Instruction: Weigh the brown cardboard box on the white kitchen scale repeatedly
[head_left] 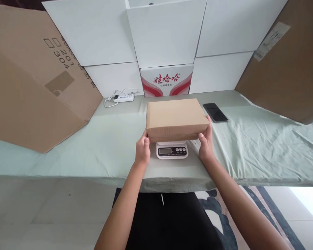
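A closed brown cardboard box (175,114) is held level between my two hands, over a white kitchen scale (172,151). My left hand (143,149) grips its near left corner, thumb at the front and the other fingers mostly hidden. At the near right corner, my right hand (206,142) clasps the box with the thumb on the front and fingers along the side. Only the scale's front panel, with a grey display and several round buttons, shows; the box covers the platform. Whether the box touches the scale, I cannot tell.
A dark phone (215,112) lies right of the box. A white power strip (123,98) with its cord lies back left. A white-and-red carton (167,80) and white panels (167,34) stand behind. Big cardboard sheets (36,80) flank the green-clothed table (114,139).
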`<state>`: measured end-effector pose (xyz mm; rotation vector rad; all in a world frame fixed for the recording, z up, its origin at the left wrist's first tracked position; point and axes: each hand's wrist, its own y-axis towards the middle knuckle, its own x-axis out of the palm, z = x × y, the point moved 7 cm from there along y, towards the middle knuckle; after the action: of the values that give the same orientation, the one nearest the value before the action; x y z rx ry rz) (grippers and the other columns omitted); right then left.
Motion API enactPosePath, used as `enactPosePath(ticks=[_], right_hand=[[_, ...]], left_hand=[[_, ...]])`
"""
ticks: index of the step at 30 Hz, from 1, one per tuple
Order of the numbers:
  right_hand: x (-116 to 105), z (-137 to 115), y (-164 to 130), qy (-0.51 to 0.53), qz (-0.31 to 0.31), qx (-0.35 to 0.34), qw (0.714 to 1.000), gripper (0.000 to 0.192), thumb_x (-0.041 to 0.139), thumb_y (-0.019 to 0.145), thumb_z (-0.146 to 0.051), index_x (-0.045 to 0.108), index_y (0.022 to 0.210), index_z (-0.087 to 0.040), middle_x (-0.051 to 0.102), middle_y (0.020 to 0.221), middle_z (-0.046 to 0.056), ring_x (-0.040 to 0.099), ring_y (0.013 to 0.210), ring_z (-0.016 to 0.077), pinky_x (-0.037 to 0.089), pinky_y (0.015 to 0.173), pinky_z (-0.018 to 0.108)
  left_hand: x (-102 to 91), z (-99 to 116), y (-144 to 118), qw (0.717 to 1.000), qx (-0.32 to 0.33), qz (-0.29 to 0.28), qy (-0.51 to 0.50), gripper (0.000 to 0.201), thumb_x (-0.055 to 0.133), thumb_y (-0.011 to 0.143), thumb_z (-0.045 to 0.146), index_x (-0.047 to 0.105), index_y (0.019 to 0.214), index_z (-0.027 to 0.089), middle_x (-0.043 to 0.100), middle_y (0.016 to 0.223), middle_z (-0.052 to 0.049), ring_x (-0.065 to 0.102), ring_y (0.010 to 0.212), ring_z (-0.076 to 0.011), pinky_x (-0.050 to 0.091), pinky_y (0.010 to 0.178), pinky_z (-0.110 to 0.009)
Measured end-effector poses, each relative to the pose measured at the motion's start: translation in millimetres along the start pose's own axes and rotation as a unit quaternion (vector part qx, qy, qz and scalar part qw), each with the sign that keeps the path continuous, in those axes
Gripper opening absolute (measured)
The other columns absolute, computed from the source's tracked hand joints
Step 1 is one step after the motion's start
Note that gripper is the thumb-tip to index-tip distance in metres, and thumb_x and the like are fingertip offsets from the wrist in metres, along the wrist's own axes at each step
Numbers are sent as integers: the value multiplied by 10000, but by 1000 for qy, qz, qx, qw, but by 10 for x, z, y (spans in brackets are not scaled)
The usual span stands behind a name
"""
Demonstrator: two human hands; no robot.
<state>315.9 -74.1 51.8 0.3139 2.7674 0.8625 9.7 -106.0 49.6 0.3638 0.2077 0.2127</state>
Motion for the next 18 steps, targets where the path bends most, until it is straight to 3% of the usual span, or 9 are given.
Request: enactPosePath(ticks=[6, 12, 15, 18], right_hand=[[-28, -57, -8, 12, 27, 4, 1000, 884, 553, 1011, -794, 364, 1810, -467, 513, 1846, 66, 464, 1738, 450, 423, 1394, 758], [-2, -114, 15, 16, 11, 3, 1000, 831, 593, 1006, -779, 446, 1767, -479, 479, 1878, 31, 410, 1776, 450, 431, 1408, 735], [10, -227, 216, 38, 7, -12, 999, 816, 569, 1017, -794, 415, 1770, -521, 453, 1891, -2, 385, 1793, 447, 394, 1430, 760], [86, -355, 612, 39, 5, -45, 998, 832, 529, 1018, -846, 398, 1774, -523, 455, 1884, -6, 325, 1824, 443, 365, 1446, 764]], left_hand=[[-81, -88, -28, 997, 4, 61, -42, 909, 450, 1043, 911, 614, 1708, 314, 645, 1763, -145, 569, 1700, -351, 472, 1411, -482], [-42, 1, -16, 999, 15, 15, -29, 825, 419, 1079, 875, 737, 1586, 307, 777, 1598, -155, 701, 1557, -388, 606, 1247, -516], [-82, 144, 173, 998, 38, 31, -50, 830, 446, 1053, 903, 771, 1533, 308, 799, 1557, -146, 713, 1537, -378, 605, 1237, -491], [-86, 229, 560, 993, 53, 60, -86, 905, 499, 981, 976, 793, 1480, 280, 794, 1547, -151, 692, 1557, -386, 587, 1260, -471]])
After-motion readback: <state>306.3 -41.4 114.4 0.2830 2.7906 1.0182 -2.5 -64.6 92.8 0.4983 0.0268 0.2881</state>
